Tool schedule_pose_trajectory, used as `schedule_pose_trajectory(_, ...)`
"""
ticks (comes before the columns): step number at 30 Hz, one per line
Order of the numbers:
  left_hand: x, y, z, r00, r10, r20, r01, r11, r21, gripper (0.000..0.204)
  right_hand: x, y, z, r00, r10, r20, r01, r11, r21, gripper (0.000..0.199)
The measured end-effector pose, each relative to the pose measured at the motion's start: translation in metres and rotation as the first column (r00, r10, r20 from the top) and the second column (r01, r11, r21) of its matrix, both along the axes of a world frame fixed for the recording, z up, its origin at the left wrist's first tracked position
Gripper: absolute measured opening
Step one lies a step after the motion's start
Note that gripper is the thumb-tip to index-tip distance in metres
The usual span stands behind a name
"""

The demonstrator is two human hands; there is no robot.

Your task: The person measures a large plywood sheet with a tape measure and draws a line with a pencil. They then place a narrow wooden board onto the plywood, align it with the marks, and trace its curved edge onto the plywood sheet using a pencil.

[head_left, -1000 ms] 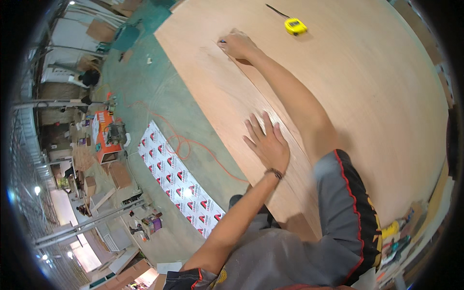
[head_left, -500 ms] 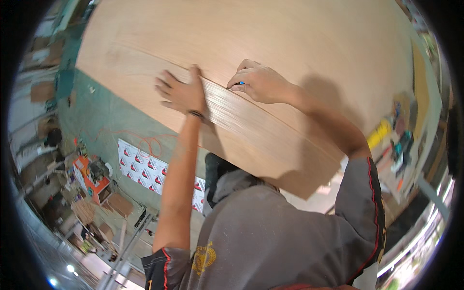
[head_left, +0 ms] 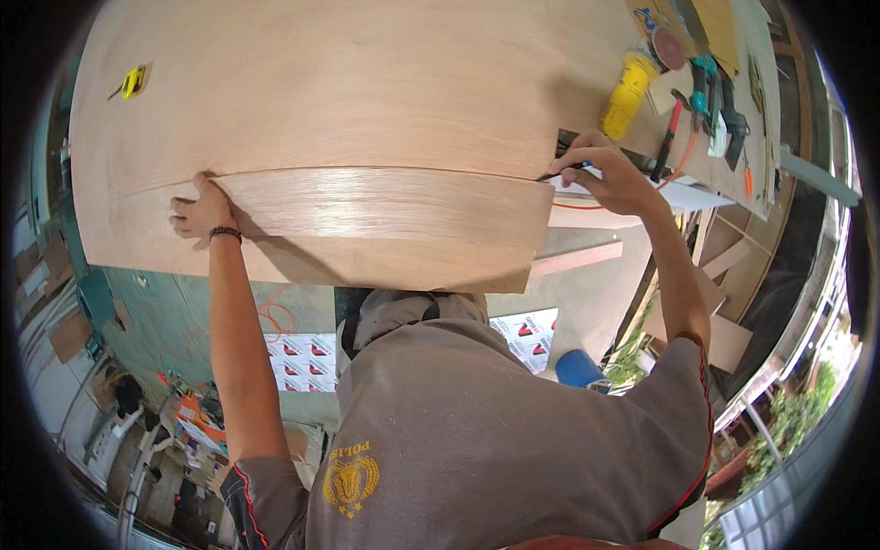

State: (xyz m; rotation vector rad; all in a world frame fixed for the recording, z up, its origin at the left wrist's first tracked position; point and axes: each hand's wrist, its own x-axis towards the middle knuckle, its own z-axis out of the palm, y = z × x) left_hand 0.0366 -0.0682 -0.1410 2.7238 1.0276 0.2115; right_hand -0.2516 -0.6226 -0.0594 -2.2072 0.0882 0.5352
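Stiff, broad and best taken by its edges

The right hand [head_left: 607,176] pinches a slim dark tool [head_left: 556,172] with a blue end, its tip near the right end of a long dark line [head_left: 385,167] across the wooden panel [head_left: 321,101]. Whether it marks or cuts, I cannot tell. The tool looks light, best steered from close to its point.

The left hand [head_left: 202,215] lies spread on the panel near the line's left part, gripping nothing.

The panel stretches in front of the person. It looks thin yet stiff, awkward for its breadth; the shiny grain may feel slick, so two opposite edges seem the surest hold.

Farther out, a yellow tape measure [head_left: 133,82] rests on the panel's far left; a yellow power tool [head_left: 629,96] lies beyond its right edge.
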Motion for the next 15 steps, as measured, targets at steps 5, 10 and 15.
schedule_pose_trajectory(5,-0.007,-0.001,0.0,1.0,-0.011,-0.008,0.011,0.999,-0.042,0.105,-0.054,-0.021,0.006,0.963,-0.255,0.093,0.269,0.939,-0.213,0.02)
schedule_pose_trajectory(10,-0.002,0.032,-0.012,0.995,-0.102,-0.001,0.102,0.995,-0.015,0.11,-0.082,0.05,-0.039,0.812,-0.574,0.108,0.58,0.814,-0.034,0.025)
schedule_pose_trajectory(15,0.007,0.028,0.019,0.973,-0.083,0.216,0.133,0.964,-0.229,0.109,-0.072,0.145,-0.022,0.762,-0.613,0.208,0.647,0.725,-0.237,0.032)
